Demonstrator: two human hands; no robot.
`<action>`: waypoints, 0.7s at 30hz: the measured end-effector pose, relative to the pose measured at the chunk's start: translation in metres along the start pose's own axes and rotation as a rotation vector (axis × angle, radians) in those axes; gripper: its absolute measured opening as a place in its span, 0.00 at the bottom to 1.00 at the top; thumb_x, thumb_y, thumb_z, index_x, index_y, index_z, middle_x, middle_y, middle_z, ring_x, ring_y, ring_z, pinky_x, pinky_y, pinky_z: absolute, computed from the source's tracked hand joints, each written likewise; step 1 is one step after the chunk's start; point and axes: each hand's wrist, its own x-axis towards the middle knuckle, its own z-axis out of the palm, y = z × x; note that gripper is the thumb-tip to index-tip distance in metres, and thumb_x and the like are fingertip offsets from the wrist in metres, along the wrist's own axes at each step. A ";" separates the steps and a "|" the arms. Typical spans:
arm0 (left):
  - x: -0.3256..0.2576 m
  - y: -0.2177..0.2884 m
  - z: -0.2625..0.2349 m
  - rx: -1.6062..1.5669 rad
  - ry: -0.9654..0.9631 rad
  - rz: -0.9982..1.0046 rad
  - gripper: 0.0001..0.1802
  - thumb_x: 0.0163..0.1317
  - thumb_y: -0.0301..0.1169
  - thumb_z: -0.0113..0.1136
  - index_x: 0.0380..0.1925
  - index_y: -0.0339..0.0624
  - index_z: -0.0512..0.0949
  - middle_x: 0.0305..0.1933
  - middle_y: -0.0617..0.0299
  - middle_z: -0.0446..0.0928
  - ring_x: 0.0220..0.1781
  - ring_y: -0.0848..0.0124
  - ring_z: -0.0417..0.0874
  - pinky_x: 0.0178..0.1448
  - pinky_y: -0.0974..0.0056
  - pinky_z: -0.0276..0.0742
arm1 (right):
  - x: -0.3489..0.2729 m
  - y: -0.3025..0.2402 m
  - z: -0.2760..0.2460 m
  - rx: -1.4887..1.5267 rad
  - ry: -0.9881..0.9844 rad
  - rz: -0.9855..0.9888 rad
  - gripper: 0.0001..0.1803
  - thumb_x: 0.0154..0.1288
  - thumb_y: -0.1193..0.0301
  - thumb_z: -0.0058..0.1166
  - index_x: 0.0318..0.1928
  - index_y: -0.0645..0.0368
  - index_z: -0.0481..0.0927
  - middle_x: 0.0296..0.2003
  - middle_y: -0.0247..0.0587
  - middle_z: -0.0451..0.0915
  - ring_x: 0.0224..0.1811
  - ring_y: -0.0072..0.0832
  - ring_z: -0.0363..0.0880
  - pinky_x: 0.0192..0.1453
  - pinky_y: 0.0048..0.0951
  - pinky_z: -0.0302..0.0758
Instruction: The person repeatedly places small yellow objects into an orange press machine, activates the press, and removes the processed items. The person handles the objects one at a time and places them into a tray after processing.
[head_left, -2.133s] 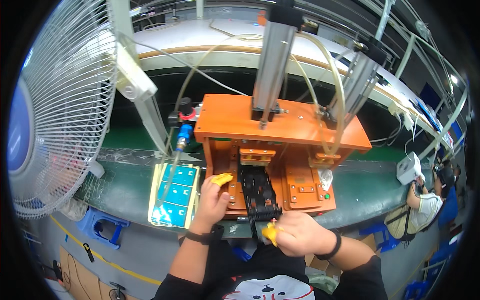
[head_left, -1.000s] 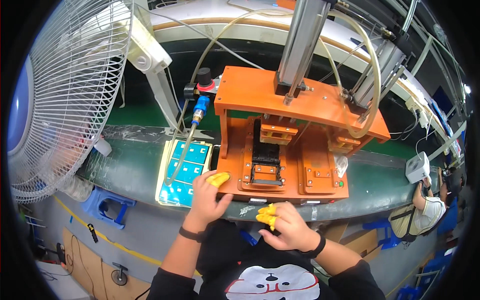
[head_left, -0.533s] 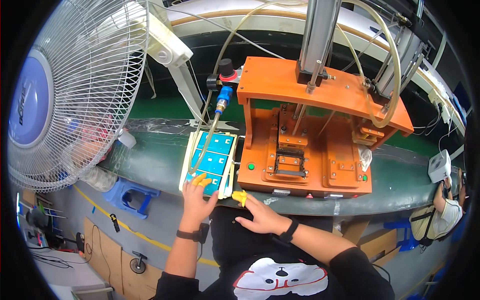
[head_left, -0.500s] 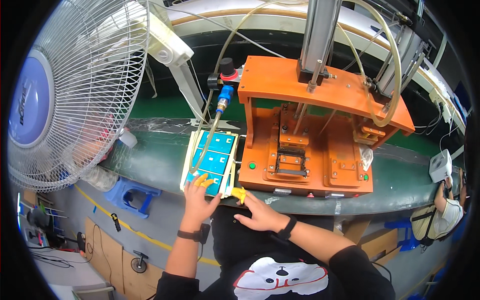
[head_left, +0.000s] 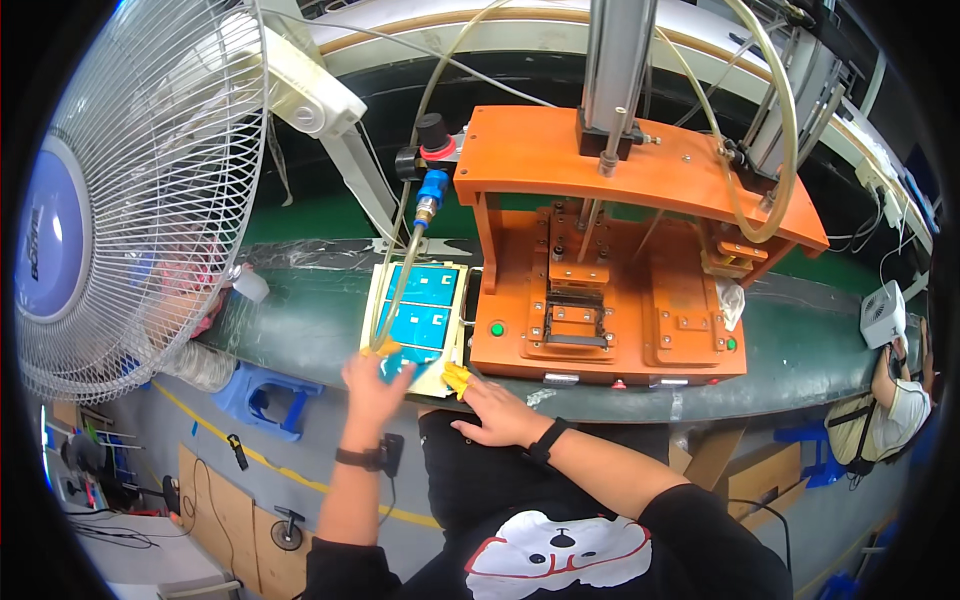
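Note:
At the near end of a pale yellow tray (head_left: 452,352), my left hand (head_left: 372,392) grips a thin glossy blue panel (head_left: 404,364) that is tilted and smeared by motion. Two similar blue panels (head_left: 422,285) lie in a row farther up the tray, each with small whitish cut-outs. My right hand (head_left: 502,412) has its fingers stretched out at the tray's near right corner, holding nothing. Yellow finger cots cover fingertips on both hands. A clear hose hangs down over the tray's left side, close to my left fingers.
An orange pneumatic press (head_left: 600,340) stands right of the tray, with green buttons on its base. A large caged fan (head_left: 150,200) fills the left side. The green bench (head_left: 300,330) runs across; a blue stool (head_left: 265,400) stands below. A co-worker (head_left: 895,410) is at far right.
My left hand has drawn the nearest blue panel off its place and tilted it, moving slightly left and down. My right hand stays by the tray corner. The whole view has shifted a little.

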 end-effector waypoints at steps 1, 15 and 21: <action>0.014 -0.014 -0.004 -0.120 0.047 -0.057 0.23 0.61 0.39 0.76 0.53 0.40 0.85 0.56 0.50 0.86 0.64 0.48 0.82 0.74 0.46 0.69 | 0.000 0.000 -0.003 0.001 -0.037 0.020 0.37 0.73 0.55 0.63 0.72 0.65 0.68 0.68 0.61 0.71 0.68 0.60 0.74 0.72 0.50 0.73; -0.028 -0.058 -0.119 -0.620 0.362 -0.277 0.19 0.78 0.25 0.60 0.64 0.29 0.75 0.63 0.51 0.83 0.65 0.65 0.83 0.72 0.62 0.75 | -0.013 -0.066 -0.095 -0.053 0.332 -0.188 0.16 0.62 0.65 0.71 0.47 0.58 0.84 0.53 0.48 0.81 0.51 0.45 0.80 0.55 0.44 0.76; -0.090 0.029 -0.111 -0.961 -0.198 -0.191 0.19 0.71 0.18 0.60 0.61 0.30 0.76 0.61 0.47 0.85 0.61 0.63 0.87 0.69 0.58 0.79 | -0.033 -0.096 -0.210 -0.670 0.558 0.065 0.13 0.58 0.66 0.72 0.45 0.51 0.88 0.50 0.37 0.83 0.56 0.39 0.80 0.64 0.49 0.70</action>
